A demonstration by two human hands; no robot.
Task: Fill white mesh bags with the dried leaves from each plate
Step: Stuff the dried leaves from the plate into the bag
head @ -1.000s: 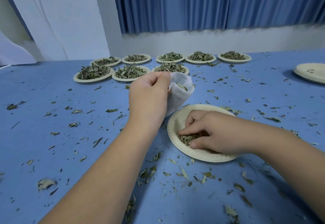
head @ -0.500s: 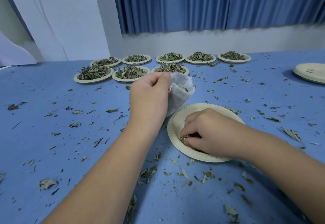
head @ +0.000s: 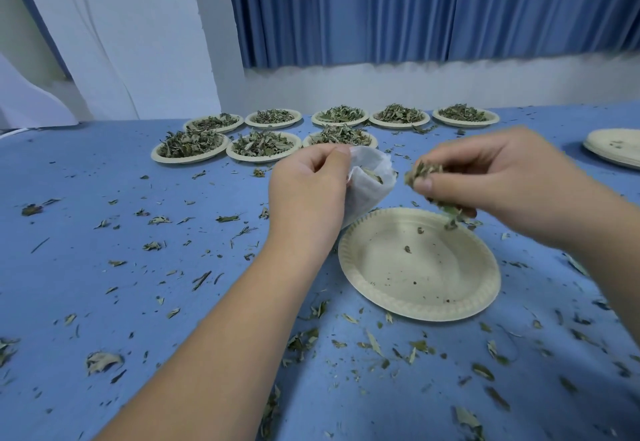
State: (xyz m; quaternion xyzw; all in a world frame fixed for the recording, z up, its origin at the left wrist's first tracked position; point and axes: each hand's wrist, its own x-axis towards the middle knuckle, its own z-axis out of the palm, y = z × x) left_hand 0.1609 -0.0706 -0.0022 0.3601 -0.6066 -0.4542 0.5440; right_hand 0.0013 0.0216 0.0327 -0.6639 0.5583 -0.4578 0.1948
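Dried leaves [head: 263, 142] fill eight plates [head: 189, 160]; right fingers [head: 460, 154] pinch one clump [head: 420, 171], left fingers [head: 332, 160] grip one mesh bag [head: 367, 194].

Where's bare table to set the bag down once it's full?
Widest patch: table left of the left hand, in front of the full plates, only leaf scraps. Smaller gap between the rightmost full plate and the empty plate stack. Crowded: the back-centre plates, and over the near plate, where the mesh bag and the right hand with dried leaves hover.
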